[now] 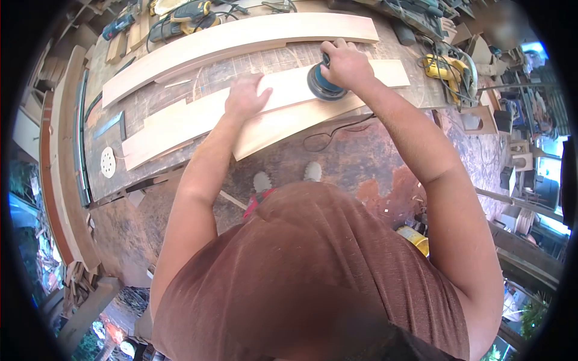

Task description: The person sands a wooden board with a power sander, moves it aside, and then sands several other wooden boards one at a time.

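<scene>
In the head view my right hand (347,65) is wrapped over the top of a blue and black orbital sander (326,84). The sander's round pad rests on a long pale wooden board (283,89) lying across the workbench. My left hand (247,95) lies on the same board, to the left of the sander, with its thumb spread from the fingers. Under the board's near side, another pale board (265,133) sticks out at an angle over the bench edge. A curved pale board (259,33) stretches along the far side.
Corded power tools (186,18) lie at the back left, and a yellow power tool (448,69) with cables sits at the right. A perforated sanding disc (108,162) and a try square (110,124) are on the left of the bench. A yellow can (414,239) stands below.
</scene>
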The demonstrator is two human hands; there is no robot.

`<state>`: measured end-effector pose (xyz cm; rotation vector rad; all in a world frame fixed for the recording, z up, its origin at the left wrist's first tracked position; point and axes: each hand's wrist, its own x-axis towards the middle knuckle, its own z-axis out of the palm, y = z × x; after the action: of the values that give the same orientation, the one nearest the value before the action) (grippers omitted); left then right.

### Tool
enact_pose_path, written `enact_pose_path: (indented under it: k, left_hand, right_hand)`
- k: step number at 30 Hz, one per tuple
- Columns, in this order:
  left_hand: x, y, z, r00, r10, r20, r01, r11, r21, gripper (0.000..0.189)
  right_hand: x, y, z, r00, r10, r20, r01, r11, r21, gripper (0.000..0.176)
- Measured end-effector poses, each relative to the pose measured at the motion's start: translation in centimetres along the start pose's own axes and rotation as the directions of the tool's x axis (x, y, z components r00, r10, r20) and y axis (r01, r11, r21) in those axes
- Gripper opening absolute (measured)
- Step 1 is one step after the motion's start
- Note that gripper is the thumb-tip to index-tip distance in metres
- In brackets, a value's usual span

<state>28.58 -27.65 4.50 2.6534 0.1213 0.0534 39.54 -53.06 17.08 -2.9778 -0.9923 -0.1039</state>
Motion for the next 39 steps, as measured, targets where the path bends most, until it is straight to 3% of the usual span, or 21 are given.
enact_pose_path:
  k: [2,3,5,7,9,10,11,13,14,16,19,32,34,39]
  left_hand:
    - [-0.6,0.1,0.8,0.944,0.301,-0.132,-0.296,0.953,0.062,0.07]
    - [-0.7,0.6,1.0,0.943,0.305,-0.131,-0.299,0.952,0.065,0.07]
    - [-0.7,2.3,1.6,0.92,0.323,-0.223,-0.364,0.914,-0.18,0.083]
    - [-0.3,4.9,2.4,0.888,0.362,-0.283,-0.417,0.893,-0.17,0.089]
    - [0.4,7.1,3.1,0.954,0.258,-0.152,-0.299,0.778,-0.553,0.097]
    - [0.4,8.3,2.9,0.983,0.165,-0.075,-0.168,0.681,-0.713,0.096]
    - [1.4,8.4,4.4,0.976,0.207,-0.061,-0.188,0.677,-0.711,0.096]
    - [3.6,7.7,7.1,0.945,0.093,-0.313,-0.322,0.424,-0.846,0.079]
    - [3.9,7.2,6.9,0.945,0.129,-0.3,-0.326,0.424,-0.845,0.079]
    - [2.0,7.7,4.0,0.976,0.152,-0.158,-0.214,0.81,-0.546,0.057]
    - [2.4,9.7,4.2,0.967,0.135,-0.216,-0.22,0.871,-0.439,0.044]
    - [8.3,17.9,9.7,0.952,0.238,-0.193,-0.305,0.795,-0.525,0.054]
    - [9.9,19.1,11.2,0.939,0.269,-0.216,-0.344,0.788,-0.511,0.058]
    - [12.1,23.4,12.7,0.935,0.309,-0.175,-0.351,0.73,-0.586,0.06]
  right_hand:
    - [-0.5,-1.6,0.0,0.998,-0.054,-0.036,0.055,0.998,0.034,0.039]
    - [-0.5,-2.4,0.1,0.998,-0.051,-0.038,0.052,0.998,0.035,0.039]
    - [-0.5,-3.9,0.1,0.998,-0.049,-0.026,0.051,0.995,0.091,0.04]
    - [-0.1,-5.2,0.0,0.999,-0.046,-0.018,0.047,0.996,0.07,0.04]
    - [0.2,-6.4,0.0,0.997,-0.082,0.014,0.08,0.988,0.129,0.039]
    - [0.3,-7.0,-0.2,0.997,-0.067,0.049,0.06,0.991,0.121,0.039]
    - [0.4,-7.5,-0.4,0.995,-0.05,0.084,0.04,0.993,0.114,0.039]
    - [0.5,-7.7,-0.1,0.997,-0.068,0.026,0.063,0.986,0.156,0.041]
    - [0.4,-7.4,0.2,0.999,-0.032,0.016,0.029,0.986,0.161,0.041]
    - [0.3,-6.9,0.4,0.995,-0.077,-0.06,0.087,0.979,0.182,0.043]
    - [0.1,-5.5,0.1,0.999,-0.05,-0.007,0.05,0.978,0.203,0.041]
    - [-2.0,5.4,-0.5,0.996,0.093,-0.015,-0.087,0.965,0.248,0.037]
    - [-2.2,7.5,-0.9,0.993,0.108,0.057,-0.119,0.956,0.267,0.039]
    - [-2.6,12.5,-0.8,0.99,0.13,0.049,-0.138,0.961,0.239,0.043]
